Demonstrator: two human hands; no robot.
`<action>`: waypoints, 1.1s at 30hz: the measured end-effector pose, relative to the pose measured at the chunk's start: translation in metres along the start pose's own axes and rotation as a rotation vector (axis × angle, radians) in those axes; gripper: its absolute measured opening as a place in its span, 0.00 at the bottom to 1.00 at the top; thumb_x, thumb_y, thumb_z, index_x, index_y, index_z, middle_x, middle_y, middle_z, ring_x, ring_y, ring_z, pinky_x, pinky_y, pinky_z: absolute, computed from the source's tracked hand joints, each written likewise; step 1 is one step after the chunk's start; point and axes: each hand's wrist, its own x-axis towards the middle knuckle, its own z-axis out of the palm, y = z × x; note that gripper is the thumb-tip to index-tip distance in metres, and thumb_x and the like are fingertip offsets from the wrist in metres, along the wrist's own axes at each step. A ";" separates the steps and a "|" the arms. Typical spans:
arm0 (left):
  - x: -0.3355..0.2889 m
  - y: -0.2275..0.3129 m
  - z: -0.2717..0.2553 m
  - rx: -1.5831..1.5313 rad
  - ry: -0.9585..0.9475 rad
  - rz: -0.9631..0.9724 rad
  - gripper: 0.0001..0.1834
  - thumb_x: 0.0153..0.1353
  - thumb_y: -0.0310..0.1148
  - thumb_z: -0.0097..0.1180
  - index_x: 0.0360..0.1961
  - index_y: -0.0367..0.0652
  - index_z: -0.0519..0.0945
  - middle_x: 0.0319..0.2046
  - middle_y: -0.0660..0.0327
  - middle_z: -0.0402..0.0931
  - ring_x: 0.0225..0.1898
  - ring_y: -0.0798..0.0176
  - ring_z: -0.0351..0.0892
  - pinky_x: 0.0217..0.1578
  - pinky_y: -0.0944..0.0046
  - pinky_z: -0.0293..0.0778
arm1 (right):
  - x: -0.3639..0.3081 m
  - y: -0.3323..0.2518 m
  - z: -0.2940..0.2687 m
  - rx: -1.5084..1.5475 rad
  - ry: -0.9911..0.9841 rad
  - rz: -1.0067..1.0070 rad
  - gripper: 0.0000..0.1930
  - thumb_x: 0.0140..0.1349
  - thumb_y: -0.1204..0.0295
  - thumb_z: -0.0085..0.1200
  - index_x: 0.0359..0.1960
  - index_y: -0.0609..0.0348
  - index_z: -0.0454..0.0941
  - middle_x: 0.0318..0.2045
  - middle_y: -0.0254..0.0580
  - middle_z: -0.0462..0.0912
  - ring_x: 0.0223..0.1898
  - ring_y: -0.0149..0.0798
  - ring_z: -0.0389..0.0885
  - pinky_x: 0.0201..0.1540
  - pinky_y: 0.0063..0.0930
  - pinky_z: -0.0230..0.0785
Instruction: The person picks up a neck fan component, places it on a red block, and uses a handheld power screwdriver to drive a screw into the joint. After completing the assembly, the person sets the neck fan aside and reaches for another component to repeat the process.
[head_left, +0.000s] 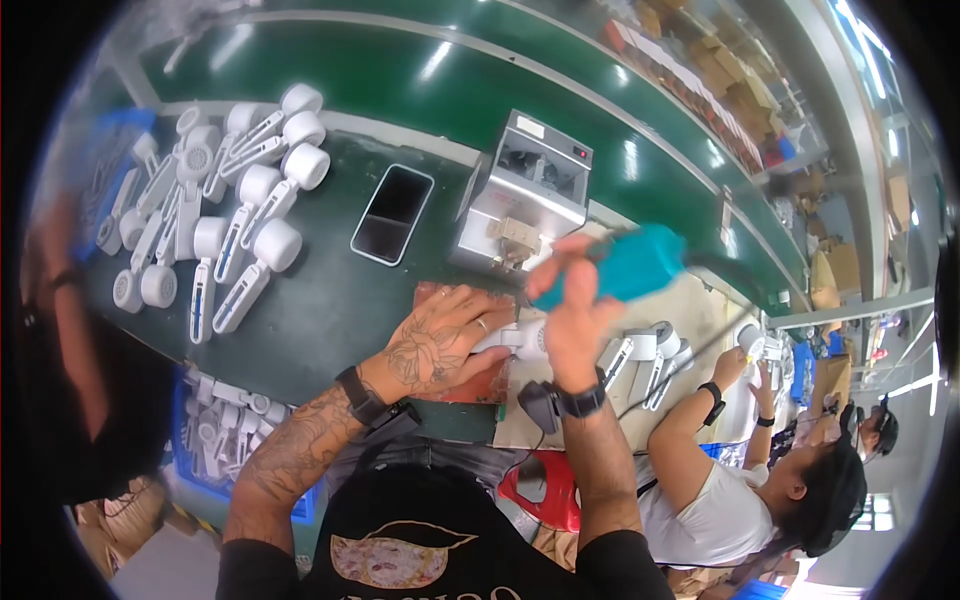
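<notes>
My left hand (440, 338), palm down over a reddish-brown board (462, 387), holds a white handheld device with a round head (528, 338); its handle is mostly hidden under the fingers. Closed round a teal power tool with a cable, probably an electric screwdriver (630, 266), my right hand (577, 325) is raised just right of the device. Motion blurs the tool, and its tip cannot be made out. Behind both hands stands a grey metal box-shaped machine (525, 190) with an open top, close to the tool.
Many similar white devices (255, 240) lie piled at the left; several more (650, 360) lie to the right. A phone (392, 215) rests beside the machine. Below the table edge is a blue crate (185, 425) of white parts. A co-worker (720, 490) sits close at right.
</notes>
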 end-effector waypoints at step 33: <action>-0.004 -0.003 0.002 0.022 0.035 0.003 0.21 0.61 0.42 0.58 0.54 0.47 0.78 0.49 0.60 0.75 0.49 0.52 0.72 0.51 0.54 0.70 | -0.001 -0.002 0.004 -0.104 0.014 0.032 0.19 0.72 0.56 0.49 0.41 0.64 0.71 0.21 0.37 0.74 0.23 0.32 0.74 0.28 0.25 0.66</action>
